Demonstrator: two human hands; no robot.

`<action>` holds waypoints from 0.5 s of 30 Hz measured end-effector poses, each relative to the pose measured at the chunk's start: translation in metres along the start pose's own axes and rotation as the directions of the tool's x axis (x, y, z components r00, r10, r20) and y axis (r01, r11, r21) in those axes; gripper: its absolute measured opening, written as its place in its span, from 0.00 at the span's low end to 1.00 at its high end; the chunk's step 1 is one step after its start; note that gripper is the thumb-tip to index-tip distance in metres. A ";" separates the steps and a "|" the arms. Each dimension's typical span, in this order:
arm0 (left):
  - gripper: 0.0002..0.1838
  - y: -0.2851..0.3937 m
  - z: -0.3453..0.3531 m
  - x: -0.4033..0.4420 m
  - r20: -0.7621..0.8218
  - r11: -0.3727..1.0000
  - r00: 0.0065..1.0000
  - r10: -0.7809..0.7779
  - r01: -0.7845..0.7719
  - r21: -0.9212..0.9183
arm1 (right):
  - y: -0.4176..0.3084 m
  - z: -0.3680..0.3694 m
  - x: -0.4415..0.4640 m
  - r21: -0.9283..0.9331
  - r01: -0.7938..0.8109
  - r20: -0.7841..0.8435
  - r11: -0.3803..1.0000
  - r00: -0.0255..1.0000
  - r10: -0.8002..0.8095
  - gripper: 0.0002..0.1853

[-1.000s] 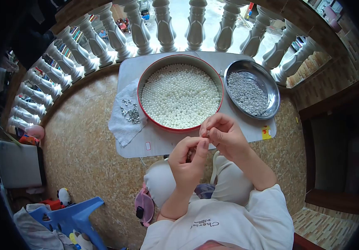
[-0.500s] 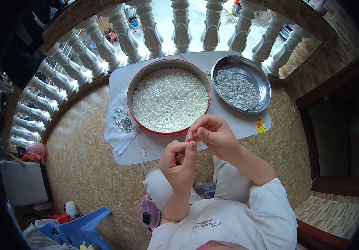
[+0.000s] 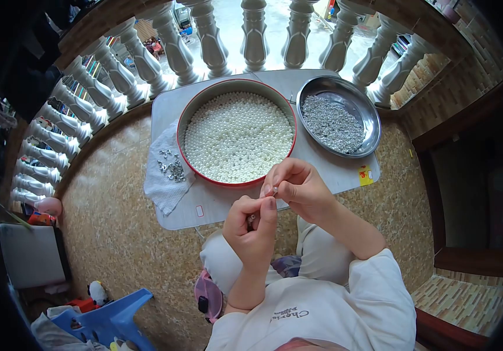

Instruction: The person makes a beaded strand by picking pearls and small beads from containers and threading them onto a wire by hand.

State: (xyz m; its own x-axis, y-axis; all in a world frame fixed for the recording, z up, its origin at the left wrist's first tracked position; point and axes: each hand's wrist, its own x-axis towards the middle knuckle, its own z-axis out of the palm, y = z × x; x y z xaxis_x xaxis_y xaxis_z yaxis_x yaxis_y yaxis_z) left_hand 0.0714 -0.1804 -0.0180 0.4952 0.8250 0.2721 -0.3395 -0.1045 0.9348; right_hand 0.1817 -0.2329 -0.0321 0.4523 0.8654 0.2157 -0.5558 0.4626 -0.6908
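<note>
My left hand (image 3: 251, 222) is closed, with thumb and forefinger pinched together. Small shiny pieces (image 3: 251, 219) show inside its curled fingers, too small to name. Touching its fingertips, my right hand (image 3: 303, 190) pinches a small pale bead (image 3: 275, 191) between thumb and forefinger. Both hands are just beyond the near edge of the low table. Behind them stands a round red-rimmed tin (image 3: 179, 143) filled with white pearl beads (image 3: 237, 137). An oval metal dish (image 3: 363, 96) to its right holds many small silvery pieces (image 3: 333, 124).
A white cloth (image 3: 169, 196) lies at the table's left, with a small heap of silvery metal parts (image 3: 176, 170) on it. The pale table (image 3: 228, 205) stands before a white balustrade (image 3: 254, 35). A blue plastic stool (image 3: 111, 319) lies on the floor at lower left.
Both hands stay nearly in place. The pale bead at my right fingertips shows more plainly now. The whole view has shifted very slightly.
</note>
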 end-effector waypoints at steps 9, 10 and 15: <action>0.05 0.003 0.002 -0.001 -0.030 0.999 0.999 0.011 -0.010 0.030 | -0.009 0.005 -0.003 -0.049 -0.053 -0.042 0.997 0.998 0.051 0.04; 0.06 0.004 0.002 -0.001 -0.036 0.999 0.999 0.017 -0.016 0.041 | -0.010 0.006 -0.003 -0.061 -0.046 -0.039 0.997 0.998 0.043 0.04; 0.06 0.004 0.002 -0.002 -0.041 0.999 0.999 0.016 -0.014 0.047 | -0.014 0.009 -0.005 -0.220 0.037 -0.021 0.975 0.999 -0.043 0.04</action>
State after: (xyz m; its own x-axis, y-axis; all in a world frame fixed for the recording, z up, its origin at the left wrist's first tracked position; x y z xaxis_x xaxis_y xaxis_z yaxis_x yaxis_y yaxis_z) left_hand 0.0709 -0.1832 -0.0146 0.4564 0.8453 0.2777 -0.3088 -0.1423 0.9404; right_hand 0.1806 -0.2415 -0.0173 0.4905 0.8405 0.2302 -0.3716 0.4406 -0.8172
